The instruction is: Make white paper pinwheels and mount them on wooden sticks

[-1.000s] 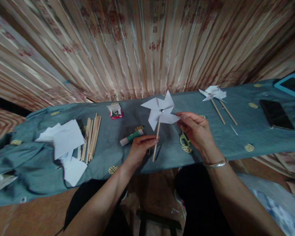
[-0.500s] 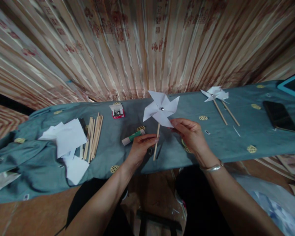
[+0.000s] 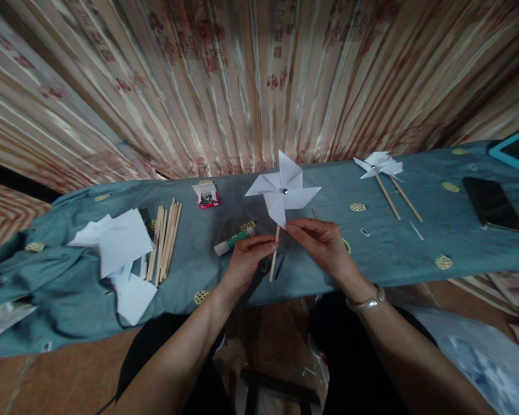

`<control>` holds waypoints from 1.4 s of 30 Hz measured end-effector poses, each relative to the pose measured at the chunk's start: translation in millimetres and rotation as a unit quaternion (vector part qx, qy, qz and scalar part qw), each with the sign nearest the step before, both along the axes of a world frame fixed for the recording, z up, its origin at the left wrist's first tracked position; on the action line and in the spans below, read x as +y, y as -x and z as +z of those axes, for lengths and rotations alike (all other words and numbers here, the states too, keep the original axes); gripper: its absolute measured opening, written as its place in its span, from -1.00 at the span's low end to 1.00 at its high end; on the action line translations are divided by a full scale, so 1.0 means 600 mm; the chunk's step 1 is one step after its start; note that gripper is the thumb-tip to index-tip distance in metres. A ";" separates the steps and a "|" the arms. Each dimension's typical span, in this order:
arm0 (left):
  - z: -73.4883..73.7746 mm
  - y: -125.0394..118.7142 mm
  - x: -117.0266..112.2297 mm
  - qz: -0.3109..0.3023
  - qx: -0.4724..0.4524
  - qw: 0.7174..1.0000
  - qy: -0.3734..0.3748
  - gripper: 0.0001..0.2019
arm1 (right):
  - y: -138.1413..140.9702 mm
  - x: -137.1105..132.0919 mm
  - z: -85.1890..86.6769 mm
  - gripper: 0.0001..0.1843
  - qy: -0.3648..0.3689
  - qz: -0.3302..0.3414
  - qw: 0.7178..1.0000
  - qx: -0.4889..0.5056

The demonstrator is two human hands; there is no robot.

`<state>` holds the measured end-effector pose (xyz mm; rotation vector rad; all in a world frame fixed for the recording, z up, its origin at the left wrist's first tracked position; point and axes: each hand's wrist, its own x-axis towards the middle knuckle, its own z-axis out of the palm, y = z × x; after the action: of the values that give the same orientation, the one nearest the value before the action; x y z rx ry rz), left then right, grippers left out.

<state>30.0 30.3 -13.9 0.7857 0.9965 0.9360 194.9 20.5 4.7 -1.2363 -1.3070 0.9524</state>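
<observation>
A white paper pinwheel [image 3: 273, 187] with a silver pin at its centre stands upright on a thin wooden stick in the middle of the view. My left hand [image 3: 247, 258] pinches that stick below the blades. At the tip of the lowest blade, my right hand [image 3: 319, 242] has its thumb and fingers together; whether it grips the paper or only touches it is hard to tell. Left of my left hand lies a glue stick [image 3: 234, 241] with a green label. Behind it an open small red box [image 3: 208, 198] holds metal pins.
Several wooden sticks [image 3: 168, 242] and white paper sheets [image 3: 125, 242] lie to the left on the green cloth [image 3: 307, 276]. Two finished-looking pinwheels [image 3: 381, 164] rest at the back right, near a black phone [image 3: 492, 203] and a blue-edged device [image 3: 512, 151]. A patterned curtain [image 3: 259, 86] hangs behind.
The pinwheel's blades have turned clockwise on the pin. My right hand has moved left and slightly down along with a blade tip. My left hand and the stick have stayed put.
</observation>
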 end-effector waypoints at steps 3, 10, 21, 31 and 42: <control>-0.001 0.001 0.000 -0.003 0.004 1.000 0.001 -0.75 | -0.016 -0.001 0.013 -0.74 -0.003 -0.035 0.999 -0.031; 0.000 -0.004 -0.005 -0.023 0.018 1.000 0.004 -0.75 | -0.079 0.018 0.023 -0.80 -0.072 -0.223 0.972 -0.002; -0.004 -0.015 -0.014 -0.043 0.030 0.998 0.024 -0.75 | -0.079 0.023 0.016 -0.53 -0.039 -0.051 0.997 0.045; -0.004 -0.011 -0.009 -0.035 0.027 0.999 0.010 -0.76 | -0.078 0.026 0.009 -0.61 0.002 -0.098 0.985 0.140; 0.015 0.005 0.012 0.057 -0.054 0.996 0.052 -0.70 | -0.007 -0.013 -0.014 -0.65 0.063 -0.001 0.998 -0.018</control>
<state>26.8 37.2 -5.1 0.5888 0.9951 1.0058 198.9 12.5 -3.6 -1.3570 -1.2887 1.0277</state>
